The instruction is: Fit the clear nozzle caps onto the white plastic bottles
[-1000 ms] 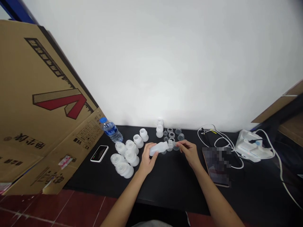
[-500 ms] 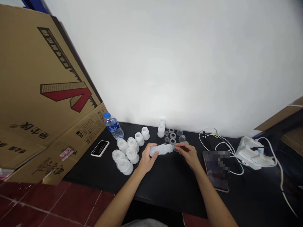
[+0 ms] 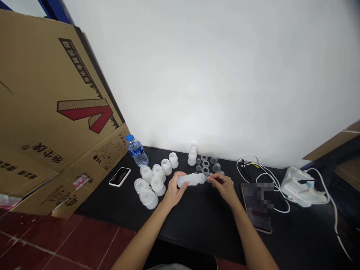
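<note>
My left hand (image 3: 176, 189) is wrapped around a translucent white baby bottle (image 3: 189, 180), tilted over so its neck points right. At the neck, my right hand (image 3: 225, 187) pinches the tip of a small clear bottle nipple (image 3: 206, 179) between thumb and fingers. Whether the nipple sits fully in the neck is too small to tell. Just beyond the hands lie white rings (image 3: 206, 164), more clear nipples (image 3: 198, 168) and clear dome caps (image 3: 216, 167). Several capped white bottles (image 3: 148, 198) stand left of my left hand, with uncapped ones (image 3: 166, 167) behind them.
A water bottle (image 3: 137, 152) and a white phone (image 3: 120, 176) are at the left of the black table (image 3: 194, 225), beside a large cardboard box (image 3: 84, 150). More white bottles (image 3: 192, 157) stand by the wall. A tablet (image 3: 255, 206), white cables (image 3: 266, 176) and a white charging device (image 3: 300, 187) lie right.
My right hand has drawn slightly back from the bottle's neck, with the nipple's tip still pinched. The left hand keeps its hold on the bottle. The whole view has shifted a little.
</note>
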A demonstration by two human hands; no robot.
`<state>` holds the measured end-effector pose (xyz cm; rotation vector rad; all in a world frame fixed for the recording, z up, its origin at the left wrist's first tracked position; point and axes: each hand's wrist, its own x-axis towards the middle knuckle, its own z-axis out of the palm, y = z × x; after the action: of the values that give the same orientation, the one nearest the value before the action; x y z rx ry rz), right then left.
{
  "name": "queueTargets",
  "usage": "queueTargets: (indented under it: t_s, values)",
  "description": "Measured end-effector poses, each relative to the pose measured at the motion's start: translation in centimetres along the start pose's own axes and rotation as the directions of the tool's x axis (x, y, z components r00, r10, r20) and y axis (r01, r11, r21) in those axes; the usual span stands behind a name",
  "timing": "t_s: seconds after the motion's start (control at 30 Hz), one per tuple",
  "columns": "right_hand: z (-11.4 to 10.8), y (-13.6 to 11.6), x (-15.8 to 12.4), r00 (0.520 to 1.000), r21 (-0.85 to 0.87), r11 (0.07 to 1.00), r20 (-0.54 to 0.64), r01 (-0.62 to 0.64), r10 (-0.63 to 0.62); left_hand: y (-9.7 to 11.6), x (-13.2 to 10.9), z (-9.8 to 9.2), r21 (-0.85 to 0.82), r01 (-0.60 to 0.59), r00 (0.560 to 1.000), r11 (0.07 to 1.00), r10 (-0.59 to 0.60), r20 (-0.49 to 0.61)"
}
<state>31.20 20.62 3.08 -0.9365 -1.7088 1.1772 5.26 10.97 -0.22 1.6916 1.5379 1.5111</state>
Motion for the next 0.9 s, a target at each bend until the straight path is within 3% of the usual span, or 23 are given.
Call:
queueTargets:
  t_s: [0.43, 0.9]
  values:
    - [0.05, 0.4, -0.01, 1.0, 0.063, 0.998, 0.0, -0.004, 0.004, 0.21, -0.12, -0.18, 0.005, -0.007, 0.999, 1.0, 0.007, 0.037]
    - [-0.49, 0.65, -0.1, 0.998, 0.014, 0.998, 0.036, 0.058, -0.059, 0.32, -0.12, -0.23, 0.011, 0.039, 0.998, 0.999, -0.04, 0.04]
